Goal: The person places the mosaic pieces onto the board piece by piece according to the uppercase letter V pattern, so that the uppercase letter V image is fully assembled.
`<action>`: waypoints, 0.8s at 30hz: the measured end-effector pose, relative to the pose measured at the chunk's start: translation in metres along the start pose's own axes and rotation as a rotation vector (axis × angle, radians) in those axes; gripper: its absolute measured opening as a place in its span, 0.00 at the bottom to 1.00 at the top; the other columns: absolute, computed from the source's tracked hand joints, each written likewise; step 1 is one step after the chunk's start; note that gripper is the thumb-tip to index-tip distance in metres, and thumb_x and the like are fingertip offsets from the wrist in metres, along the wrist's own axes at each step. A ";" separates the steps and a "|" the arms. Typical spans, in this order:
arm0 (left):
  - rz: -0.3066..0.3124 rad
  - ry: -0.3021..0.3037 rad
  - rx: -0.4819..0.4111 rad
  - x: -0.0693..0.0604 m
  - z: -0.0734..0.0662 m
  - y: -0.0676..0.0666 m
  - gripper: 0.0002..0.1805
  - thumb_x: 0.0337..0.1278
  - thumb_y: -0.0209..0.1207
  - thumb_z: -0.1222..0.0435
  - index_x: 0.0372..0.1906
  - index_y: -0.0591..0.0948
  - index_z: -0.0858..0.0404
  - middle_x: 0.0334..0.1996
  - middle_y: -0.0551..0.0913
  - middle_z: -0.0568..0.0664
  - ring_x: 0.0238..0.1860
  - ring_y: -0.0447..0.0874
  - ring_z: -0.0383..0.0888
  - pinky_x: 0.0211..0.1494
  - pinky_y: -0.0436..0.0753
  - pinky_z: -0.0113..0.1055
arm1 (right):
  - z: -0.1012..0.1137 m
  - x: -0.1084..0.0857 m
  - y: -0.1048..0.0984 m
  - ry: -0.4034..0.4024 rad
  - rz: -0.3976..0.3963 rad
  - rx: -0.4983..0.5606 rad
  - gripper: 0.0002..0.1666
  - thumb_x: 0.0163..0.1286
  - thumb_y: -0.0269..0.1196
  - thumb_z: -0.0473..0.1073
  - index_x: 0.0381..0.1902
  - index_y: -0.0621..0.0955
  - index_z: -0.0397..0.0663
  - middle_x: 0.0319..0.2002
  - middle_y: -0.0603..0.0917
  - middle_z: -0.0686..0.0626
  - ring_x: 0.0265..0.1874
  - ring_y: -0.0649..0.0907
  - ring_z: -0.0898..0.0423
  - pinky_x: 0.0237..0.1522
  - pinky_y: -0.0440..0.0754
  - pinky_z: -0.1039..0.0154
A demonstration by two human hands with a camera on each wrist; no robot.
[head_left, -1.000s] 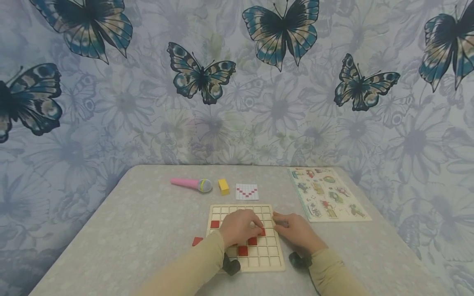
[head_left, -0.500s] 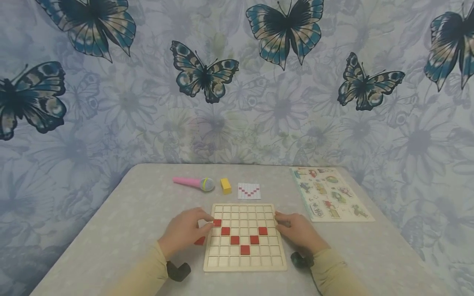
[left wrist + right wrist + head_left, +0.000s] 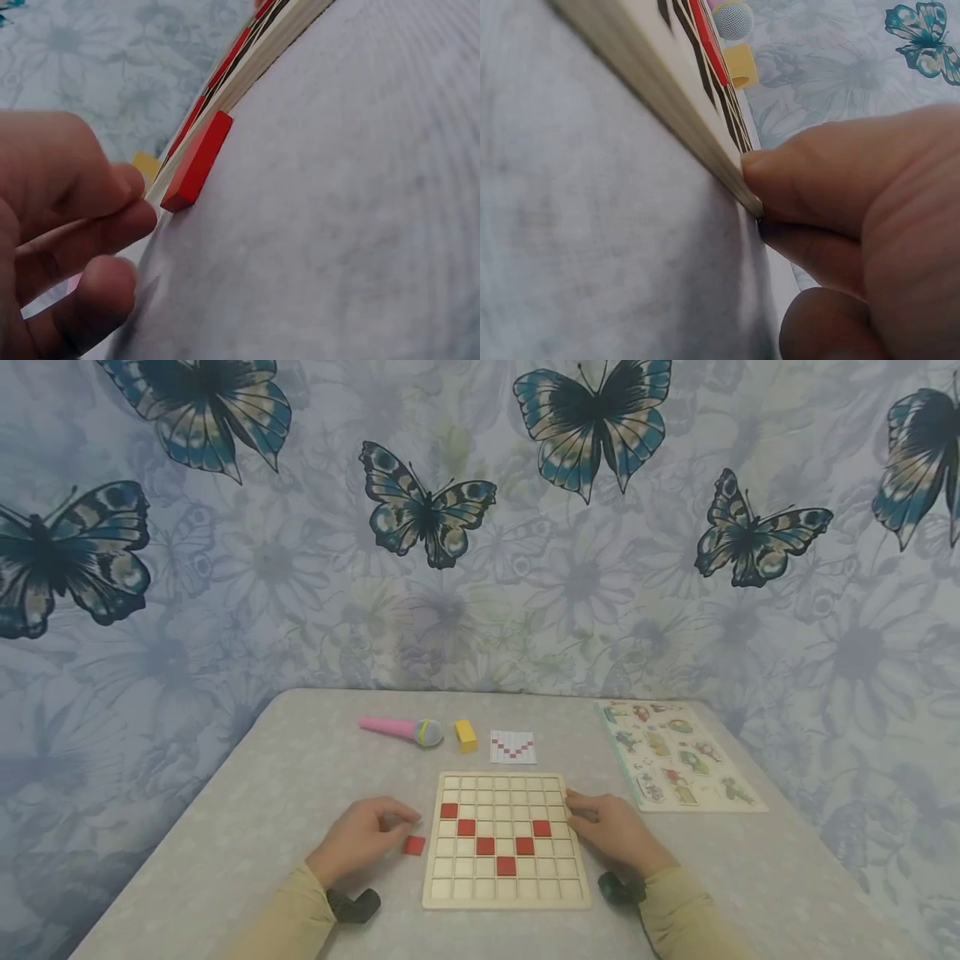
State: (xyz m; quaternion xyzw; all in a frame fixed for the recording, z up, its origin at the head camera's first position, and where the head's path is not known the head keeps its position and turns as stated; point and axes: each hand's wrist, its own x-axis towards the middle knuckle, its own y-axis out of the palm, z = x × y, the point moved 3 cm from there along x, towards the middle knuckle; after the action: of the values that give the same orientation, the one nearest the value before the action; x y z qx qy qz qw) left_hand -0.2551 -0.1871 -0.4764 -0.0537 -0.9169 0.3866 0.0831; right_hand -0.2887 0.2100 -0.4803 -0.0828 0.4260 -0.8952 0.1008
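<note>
In the head view a wooden grid board (image 3: pixel 507 900) lies flat on the table, with several red square tiles (image 3: pixel 506 866) in its cells, most of them along a V. One loose red tile (image 3: pixel 414 845) rests on the table just left of the board. My left hand (image 3: pixel 362 837) hovers beside that tile, fingers loosely bent and holding nothing. In the left wrist view its fingertips (image 3: pixel 142 214) appear close to the loose tile, with a slight gap. My right hand (image 3: pixel 618 833) holds the board's right edge between its fingers, seen closely in the right wrist view.
Behind the board lie a pink toy microphone (image 3: pixel 401 728), a yellow block (image 3: pixel 466 737) and a small pattern card (image 3: pixel 513 747) with red squares forming a V. A picture puzzle board (image 3: pixel 678 756) lies at the right. A butterfly-patterned wall (image 3: pixel 480 610) stands behind the table.
My left hand has moved left from over the board to beside the loose red tile, uncovering the tiles in the grid. The right hand stays at the board's edge.
</note>
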 end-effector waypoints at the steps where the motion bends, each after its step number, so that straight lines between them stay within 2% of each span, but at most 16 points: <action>1: 0.016 -0.007 0.002 0.000 0.000 0.001 0.14 0.58 0.66 0.67 0.42 0.89 0.43 0.43 0.87 0.34 0.36 0.78 0.37 0.39 0.78 0.35 | 0.000 -0.001 0.000 0.009 -0.003 -0.002 0.23 0.70 0.68 0.46 0.62 0.84 0.54 0.68 0.79 0.58 0.73 0.72 0.45 0.73 0.66 0.44; 5: 0.070 0.000 0.032 -0.004 -0.001 0.000 0.21 0.52 0.67 0.70 0.47 0.87 0.42 0.42 0.85 0.34 0.32 0.75 0.40 0.34 0.75 0.35 | 0.000 -0.002 0.000 0.017 -0.003 0.001 0.23 0.70 0.69 0.47 0.62 0.84 0.55 0.68 0.79 0.57 0.73 0.72 0.45 0.73 0.66 0.44; 10: 0.114 0.068 0.086 -0.006 -0.001 0.000 0.25 0.50 0.72 0.66 0.54 0.84 0.42 0.40 0.81 0.33 0.28 0.75 0.36 0.30 0.75 0.32 | 0.000 -0.001 0.001 0.006 -0.011 0.000 0.23 0.69 0.69 0.47 0.62 0.84 0.54 0.67 0.80 0.56 0.72 0.73 0.45 0.73 0.67 0.44; 15: 0.103 0.106 0.092 -0.005 0.002 0.000 0.24 0.51 0.73 0.64 0.53 0.85 0.41 0.42 0.83 0.32 0.28 0.75 0.34 0.32 0.75 0.31 | -0.001 -0.002 0.002 -0.011 -0.015 0.002 0.23 0.69 0.69 0.46 0.62 0.84 0.53 0.67 0.80 0.55 0.72 0.73 0.44 0.72 0.67 0.43; 24: 0.059 0.106 0.085 -0.002 0.004 0.004 0.18 0.54 0.73 0.61 0.50 0.86 0.41 0.47 0.85 0.29 0.36 0.77 0.34 0.40 0.78 0.32 | 0.000 -0.002 0.000 -0.015 -0.016 -0.013 0.24 0.69 0.69 0.47 0.62 0.84 0.53 0.67 0.80 0.56 0.72 0.74 0.45 0.72 0.67 0.44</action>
State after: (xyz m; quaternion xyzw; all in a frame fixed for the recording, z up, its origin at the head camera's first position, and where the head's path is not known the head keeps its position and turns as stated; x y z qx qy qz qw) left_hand -0.2537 -0.1877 -0.4822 -0.0976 -0.8919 0.4242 0.1225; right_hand -0.2867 0.2106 -0.4810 -0.0934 0.4303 -0.8927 0.0963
